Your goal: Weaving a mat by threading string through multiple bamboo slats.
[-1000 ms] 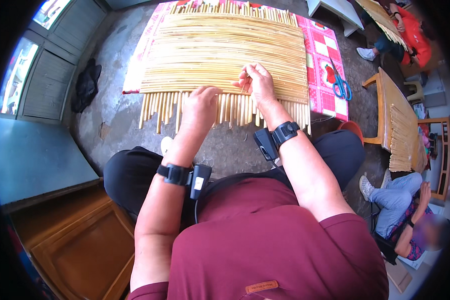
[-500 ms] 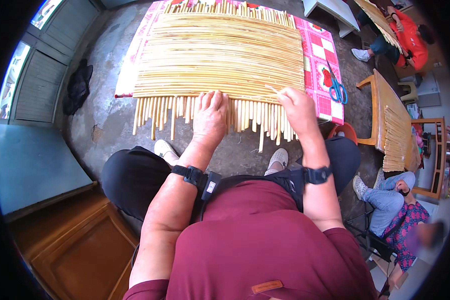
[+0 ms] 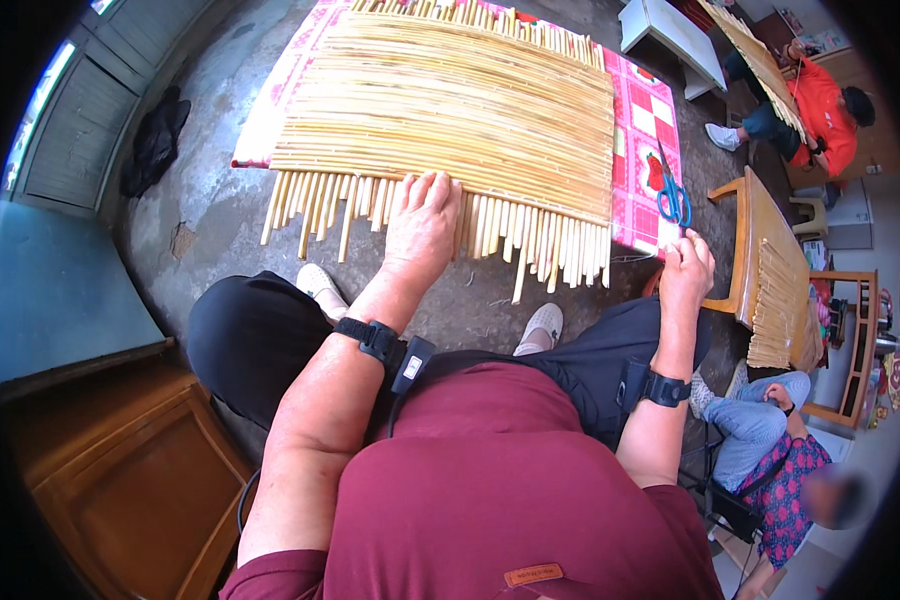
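We are resting our left hand (image 3: 422, 222) palm down on the near edge of the stalk mat (image 3: 445, 105), its fingers extended and lying nearly side by side, pressing from above rather than closing around anything. We are holding our right hand (image 3: 686, 265) apart from the mat, just beyond the corner of the red-and-white checked tablecloth (image 3: 650, 118), with the fingers curled in; we are not managing to tell whether they are pinching a thread or nothing. The mat itself is lying on that cloth, its long pale stalks running from side to side, while crosswise stalk ends (image 3: 570, 245) are sticking out past the near edge over the floor (image 3: 480, 310). Blue-handled scissors (image 3: 674, 195) are lying on the cloth to its right. We are judging the mat light for its breadth, stiff along each stalk yet likely giving between them, and the glossy stalks a little slippery. We are counting the uneven, projecting ends as the fragile part, likely splitting or pulling loose if tugged, so we are favouring a flat, spread hold on the dense near edge, or both side edges together for lifting.
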`<action>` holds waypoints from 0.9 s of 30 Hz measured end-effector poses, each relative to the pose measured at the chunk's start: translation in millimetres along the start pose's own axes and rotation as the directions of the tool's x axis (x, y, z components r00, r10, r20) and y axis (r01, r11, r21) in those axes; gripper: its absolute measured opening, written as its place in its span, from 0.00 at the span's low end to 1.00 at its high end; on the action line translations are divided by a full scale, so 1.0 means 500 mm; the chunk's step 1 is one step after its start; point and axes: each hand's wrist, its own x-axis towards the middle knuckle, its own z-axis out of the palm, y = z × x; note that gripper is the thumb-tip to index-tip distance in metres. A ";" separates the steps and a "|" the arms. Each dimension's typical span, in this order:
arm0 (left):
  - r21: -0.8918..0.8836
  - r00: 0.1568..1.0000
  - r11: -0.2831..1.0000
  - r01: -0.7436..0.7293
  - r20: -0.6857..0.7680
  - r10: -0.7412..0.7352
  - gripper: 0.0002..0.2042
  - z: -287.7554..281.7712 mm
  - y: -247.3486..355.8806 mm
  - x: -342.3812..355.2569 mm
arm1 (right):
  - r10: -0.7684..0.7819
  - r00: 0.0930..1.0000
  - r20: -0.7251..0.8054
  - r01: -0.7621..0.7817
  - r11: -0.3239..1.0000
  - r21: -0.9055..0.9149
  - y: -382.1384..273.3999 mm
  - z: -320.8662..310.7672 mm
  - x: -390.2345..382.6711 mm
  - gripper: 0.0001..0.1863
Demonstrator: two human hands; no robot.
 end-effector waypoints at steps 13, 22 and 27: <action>-0.037 1.000 0.999 0.027 -0.014 -0.027 0.23 -0.011 0.006 0.000 | 0.382 0.864 0.326 -0.444 0.276 0.852 0.018 -0.023 0.013 0.04; -0.045 1.000 0.999 0.025 -0.011 -0.026 0.22 -0.011 0.007 0.003 | 0.423 0.809 0.408 -0.393 -0.129 0.911 -0.024 -0.044 0.019 0.06; -0.032 1.000 0.999 0.021 -0.013 -0.021 0.23 -0.009 0.006 0.000 | 0.375 0.811 0.449 -0.363 -0.279 0.889 -0.032 -0.043 0.016 0.07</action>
